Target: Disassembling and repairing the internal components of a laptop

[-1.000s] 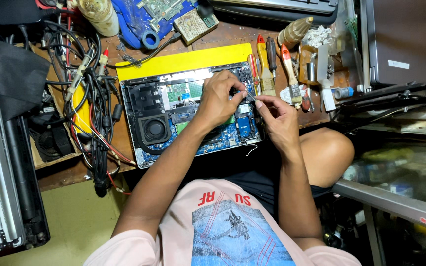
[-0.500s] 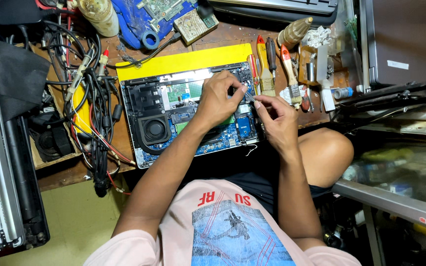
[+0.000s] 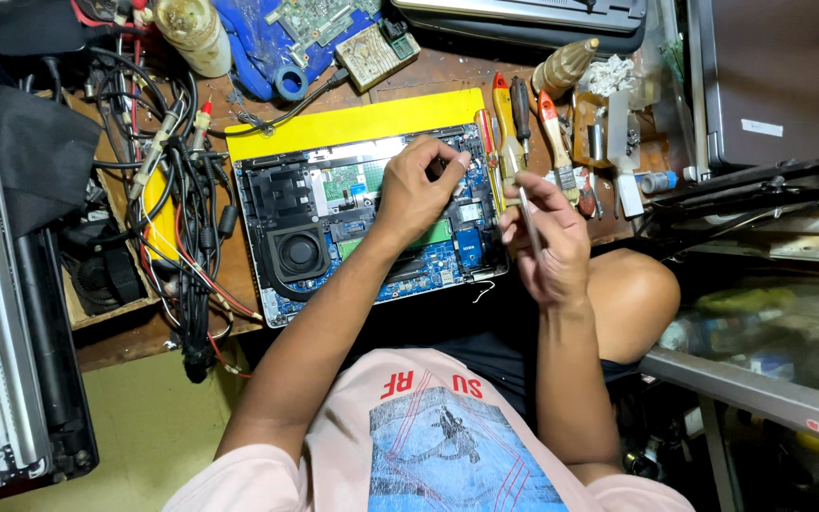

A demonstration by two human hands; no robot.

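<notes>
An open laptop (image 3: 315,237) lies with its bottom cover off, showing a black fan (image 3: 300,252) and a blue board. My left hand (image 3: 417,190) rests on the board near its upper right, fingers curled with the tips close together. Whether they pinch anything is hidden. My right hand (image 3: 547,242) hovers just off the laptop's right edge, above my knee. It grips a thin metal tool (image 3: 527,216) that points up.
A yellow sheet (image 3: 353,123) lies under the laptop. Screwdrivers and a brush (image 3: 533,123) sit to its right. A tangle of cables and probes (image 3: 177,209) lies to the left, circuit boards (image 3: 334,24) at the back, and other laptops (image 3: 2,303) on both sides.
My right hand has drawn back from the board to the right and down, with the thin tool in it. My left hand has stayed on the board, shifted slightly.
</notes>
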